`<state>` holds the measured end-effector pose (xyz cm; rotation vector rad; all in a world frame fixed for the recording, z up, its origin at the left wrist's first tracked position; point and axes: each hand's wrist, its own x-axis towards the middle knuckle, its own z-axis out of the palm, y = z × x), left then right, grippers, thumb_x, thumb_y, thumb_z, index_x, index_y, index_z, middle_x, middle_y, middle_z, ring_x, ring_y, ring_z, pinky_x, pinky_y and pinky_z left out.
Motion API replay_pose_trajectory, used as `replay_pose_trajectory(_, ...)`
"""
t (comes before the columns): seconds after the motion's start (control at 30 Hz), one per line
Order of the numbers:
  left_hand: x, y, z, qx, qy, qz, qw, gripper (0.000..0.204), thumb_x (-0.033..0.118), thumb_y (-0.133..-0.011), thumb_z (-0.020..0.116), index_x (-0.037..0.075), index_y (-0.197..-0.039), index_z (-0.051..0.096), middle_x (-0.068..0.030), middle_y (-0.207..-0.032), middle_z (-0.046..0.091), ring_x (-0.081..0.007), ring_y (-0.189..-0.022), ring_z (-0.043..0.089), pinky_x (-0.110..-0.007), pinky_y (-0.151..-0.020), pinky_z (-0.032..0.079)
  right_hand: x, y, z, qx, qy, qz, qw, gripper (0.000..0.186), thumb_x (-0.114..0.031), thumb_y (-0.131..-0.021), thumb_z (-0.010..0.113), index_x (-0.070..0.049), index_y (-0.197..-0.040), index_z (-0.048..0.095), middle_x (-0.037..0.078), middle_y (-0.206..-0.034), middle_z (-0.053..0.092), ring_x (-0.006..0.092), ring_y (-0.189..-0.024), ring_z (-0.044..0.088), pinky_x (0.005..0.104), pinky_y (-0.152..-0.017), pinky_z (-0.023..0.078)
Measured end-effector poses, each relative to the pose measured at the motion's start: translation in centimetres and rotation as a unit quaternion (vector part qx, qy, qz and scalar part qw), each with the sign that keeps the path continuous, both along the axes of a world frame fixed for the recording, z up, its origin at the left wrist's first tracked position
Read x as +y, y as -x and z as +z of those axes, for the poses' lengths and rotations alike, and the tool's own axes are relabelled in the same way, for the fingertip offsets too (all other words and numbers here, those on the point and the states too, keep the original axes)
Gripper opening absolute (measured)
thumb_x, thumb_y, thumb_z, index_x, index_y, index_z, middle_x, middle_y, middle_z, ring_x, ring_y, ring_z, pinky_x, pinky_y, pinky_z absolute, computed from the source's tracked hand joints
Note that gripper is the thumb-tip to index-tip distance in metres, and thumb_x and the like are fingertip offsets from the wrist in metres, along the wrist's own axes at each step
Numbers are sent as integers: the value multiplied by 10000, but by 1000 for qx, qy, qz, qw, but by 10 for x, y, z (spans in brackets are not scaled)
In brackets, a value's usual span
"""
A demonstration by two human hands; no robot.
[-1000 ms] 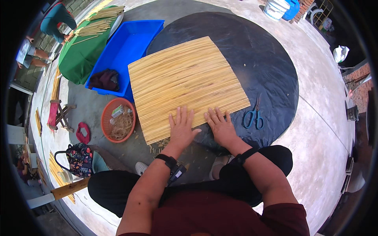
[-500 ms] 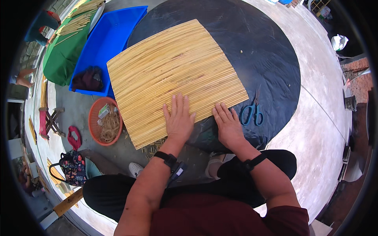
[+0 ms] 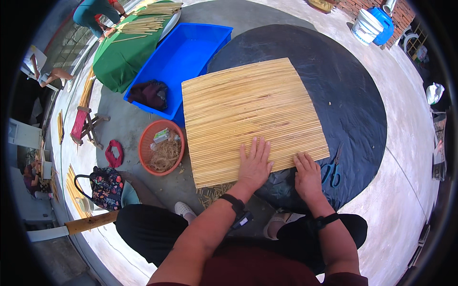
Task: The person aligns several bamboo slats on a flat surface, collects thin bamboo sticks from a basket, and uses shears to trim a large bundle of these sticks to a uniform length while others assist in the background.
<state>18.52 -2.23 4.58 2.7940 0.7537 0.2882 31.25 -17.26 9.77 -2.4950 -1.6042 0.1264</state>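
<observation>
A pale mat of thin, parallel reed-like sticks [image 3: 248, 109] lies on a round black plastic-covered surface [image 3: 348, 90]. My left hand [image 3: 253, 167] rests flat on its lower part, fingers spread and empty. On the mat's near edge are the fingertips of my right hand [image 3: 307, 176], fingers slightly bent but apart, holding nothing. Just right of that hand are teal-handled scissors [image 3: 338, 157]. Short cut stick pieces [image 3: 212, 194] lie on the ground below the mat's lower left.
Left are a blue tray [image 3: 174, 47] with dark cloth, an orange basket [image 3: 147, 163] of fibres, a pink-topped stool [image 3: 79, 125] and a floral bag [image 3: 102, 186]. People [image 3: 88, 14] are around a green-covered table [image 3: 109, 62] with sticks. A white bucket [image 3: 365, 28] stands back right.
The whole view has shifted with my head. My right hand's fingers are bent a little more at the mat's edge than one second ago. My left hand still lies flat on the mat.
</observation>
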Motion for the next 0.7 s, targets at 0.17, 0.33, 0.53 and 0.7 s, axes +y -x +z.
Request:
replay_pose_trajectory(0.17, 3, 2, -3, -9, 8, -7, 1000, 625, 387, -910, 469, 57, -1413, 299, -145, -1485, 246, -314, -1390, 170, -592, -1076, 126, 9, 7, 5, -17, 41, 26, 999, 631, -161, -790, 603, -31, -1363, 375, 145, -1437, 334, 296, -1354, 280, 478, -1096, 200)
replay_pose_trajectory(0.33, 2, -2, -1, -12, 23, -11, 1000, 634, 389, -910, 472, 56, -1418, 291, -140, -1491, 237, -308, -1396, 157, -582, -1084, 122, 18, 21, 11, 12, 100, 76, 992, 793, -306, -766, 671, -49, -1413, 291, 140, -1478, 262, 270, -1385, 220, 497, -1122, 129)
replay_pose_trajectory(0.53, 3, 2, -1, -9, 35, -9, 999, 637, 356, -900, 498, 51, -1418, 289, -149, -1494, 227, -319, -1398, 155, -574, -1090, 103, 19, 23, 0, -25, 145, 70, 987, 770, -283, -777, 647, -71, -1422, 285, 113, -1497, 242, 257, -1393, 210, 514, -1118, 132)
replay_pose_trajectory(0.7, 4, 2, 2, 6, 61, -23, 998, 638, 311, -880, 536, 60, -1416, 298, -160, -1496, 215, -334, -1396, 154, -575, -1086, 105, 14, 24, -15, -48, 106, 69, 991, 625, -153, -830, 530, -77, -1411, 312, 104, -1490, 265, 257, -1390, 226, 522, -1112, 152)
